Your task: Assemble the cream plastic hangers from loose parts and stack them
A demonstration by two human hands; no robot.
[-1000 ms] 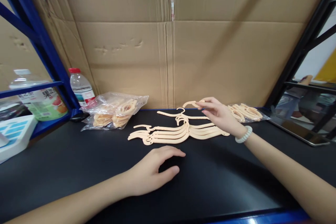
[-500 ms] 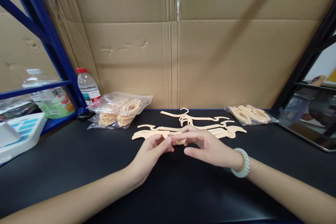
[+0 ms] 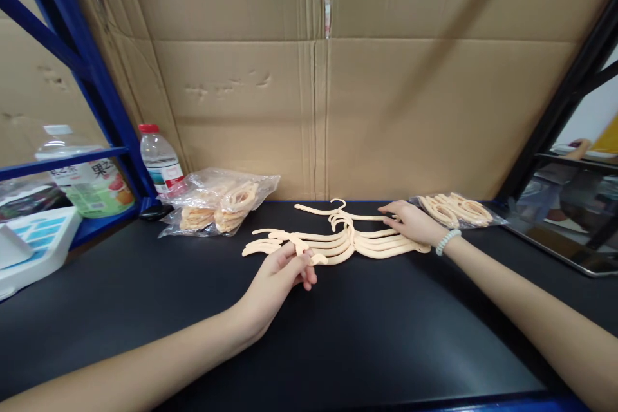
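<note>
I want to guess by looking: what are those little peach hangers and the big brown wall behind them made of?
The hangers look like moulded plastic: thin, smooth, matte, all one peach colour. The wall is corrugated cardboard: dull brown, with creases and fold lines.

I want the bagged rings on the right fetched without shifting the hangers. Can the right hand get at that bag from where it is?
Probably yes. The right hand rests on the hangers, and the bag of rings lies just beyond it on the black tabletop, nothing between.

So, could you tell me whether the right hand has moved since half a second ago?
Yes. The right hand went right and back, toward the bag of rings.
</note>
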